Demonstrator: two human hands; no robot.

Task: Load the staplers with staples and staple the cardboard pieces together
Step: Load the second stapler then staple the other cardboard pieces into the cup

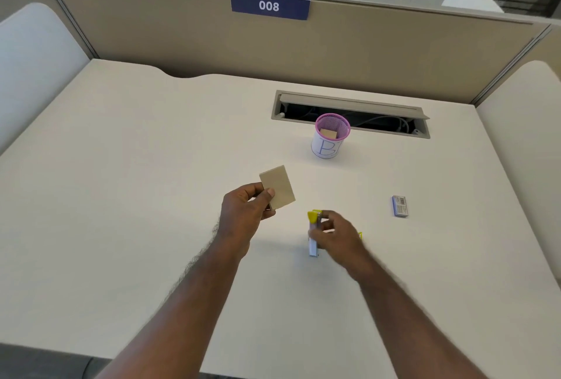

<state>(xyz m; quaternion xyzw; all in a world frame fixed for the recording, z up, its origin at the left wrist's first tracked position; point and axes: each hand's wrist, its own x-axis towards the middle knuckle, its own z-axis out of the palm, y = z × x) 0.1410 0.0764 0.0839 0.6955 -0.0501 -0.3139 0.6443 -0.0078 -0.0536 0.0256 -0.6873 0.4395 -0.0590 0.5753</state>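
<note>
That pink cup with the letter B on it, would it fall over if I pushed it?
Probably yes, if pushed near the top. The pink cup stands upright and is taller than it is wide, so a high nudge could tip it. Its mesh wall looks thin and it seems to hold only a cardboard piece, so it is likely light. A low push on the smooth desk might just slide it.

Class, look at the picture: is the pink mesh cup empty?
No, a piece of cardboard stands inside the pink mesh cup.
</note>
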